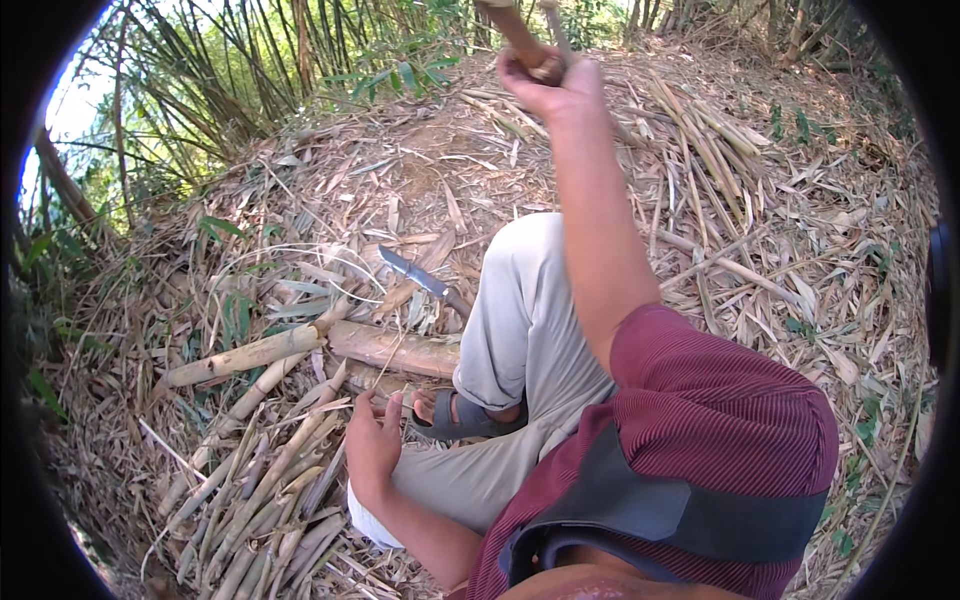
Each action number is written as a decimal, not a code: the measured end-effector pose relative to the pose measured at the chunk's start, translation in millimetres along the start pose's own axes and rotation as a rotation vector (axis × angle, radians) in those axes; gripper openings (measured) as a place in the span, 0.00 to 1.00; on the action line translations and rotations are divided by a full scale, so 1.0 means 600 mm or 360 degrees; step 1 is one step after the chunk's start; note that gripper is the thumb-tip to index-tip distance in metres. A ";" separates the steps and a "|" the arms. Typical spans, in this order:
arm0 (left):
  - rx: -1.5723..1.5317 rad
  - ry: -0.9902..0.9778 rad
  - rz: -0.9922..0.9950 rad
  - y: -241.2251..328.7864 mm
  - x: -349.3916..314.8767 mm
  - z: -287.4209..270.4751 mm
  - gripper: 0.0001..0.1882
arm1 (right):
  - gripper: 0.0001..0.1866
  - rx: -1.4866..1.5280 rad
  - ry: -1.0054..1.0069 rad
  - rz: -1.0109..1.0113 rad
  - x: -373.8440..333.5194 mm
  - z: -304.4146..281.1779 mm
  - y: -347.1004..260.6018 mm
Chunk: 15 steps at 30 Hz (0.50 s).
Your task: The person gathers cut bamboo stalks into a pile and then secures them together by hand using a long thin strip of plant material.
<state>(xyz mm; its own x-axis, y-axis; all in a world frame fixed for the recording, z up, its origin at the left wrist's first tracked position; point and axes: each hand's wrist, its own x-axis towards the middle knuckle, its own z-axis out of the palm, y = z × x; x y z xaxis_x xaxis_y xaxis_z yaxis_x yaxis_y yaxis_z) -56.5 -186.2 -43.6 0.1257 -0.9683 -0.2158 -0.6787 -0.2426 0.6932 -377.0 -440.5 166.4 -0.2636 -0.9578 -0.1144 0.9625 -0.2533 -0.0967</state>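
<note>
My right hand (560,85) is raised at the top of the view, its fingers wrapped round a thick, light brown piece of bamboo or wood (515,35). The far end of that piece runs out of the picture. A narrow greyish strip beside it is too blurred to tell. Low down by my bent left leg, my left hand (374,445) is empty, fingers loosely curled and apart. It hovers beside a pile of split bamboo pieces (265,495). Beyond it, a thick bamboo log (395,350) lies near my sandalled foot. A knife (412,271) with a dark blade rests on the ground past the log.
A cut bamboo pole (245,358) lies at the left, meeting the log. Long bamboo strips (705,150) are heaped at the upper right. Dry leaves cover the sloping ground (420,160). Standing bamboo (250,80) grows at the far left.
</note>
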 end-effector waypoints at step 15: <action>-0.0021 0.0148 0.0117 -0.025 -0.032 -0.007 0.26 | 0.05 -0.0724 -0.0662 0.0836 -0.425 -0.015 0.559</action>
<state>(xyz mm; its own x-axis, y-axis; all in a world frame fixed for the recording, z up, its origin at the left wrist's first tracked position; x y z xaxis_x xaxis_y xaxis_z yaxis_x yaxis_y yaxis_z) -45.5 -163.9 -47.0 0.1432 -0.9846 -0.0999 -0.6790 -0.1712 0.7139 12.7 -279.8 154.3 0.3471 -0.9311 0.1118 0.8103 0.2377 -0.5356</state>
